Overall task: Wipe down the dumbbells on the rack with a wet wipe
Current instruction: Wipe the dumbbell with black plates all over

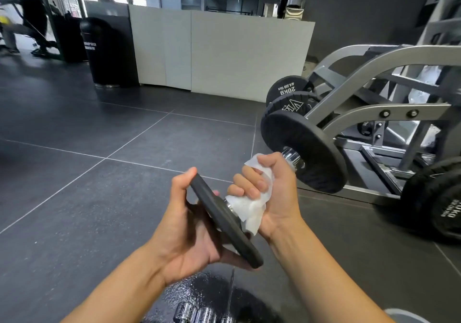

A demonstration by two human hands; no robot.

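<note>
**Wiping the handle of a dumbbell held in both hands**

I am holding one dumbbell (249, 197) in the air in front of me, above the dark tiled floor (99, 173). It is lying tilted, one end pointing toward 7 o'clock and the other toward 1 o'clock.

My left hand (189, 227) is gripping the near end plate (224, 222) of the dumbbell. The thumb is pressing on the top edge of the plate and the fingers are closing under it, so this grip is clamped on the plate.

My right hand (269, 192) is closing around the handle, with a white wet wipe (249, 210) wrapped between the palm and the metal. This grip is clamped on the wipe and the handle together. A loose part of the wipe is hanging down at 6 o'clock from the fist, and a small corner is sticking out at 12 o'clock. The chrome collar (291, 159) is showing just beyond my right thumb, touching the far end plate (306, 153).

The grey rack (374, 78) is standing at 2 o'clock from my hands, with other black dumbbells (287, 90) resting on it; one is reading 20KG. More dumbbells (439, 197) are sitting low at 3 o'clock. At 6 o'clock, directly below my hands, chrome handles (199, 312) are showing at the frame edge.
</note>
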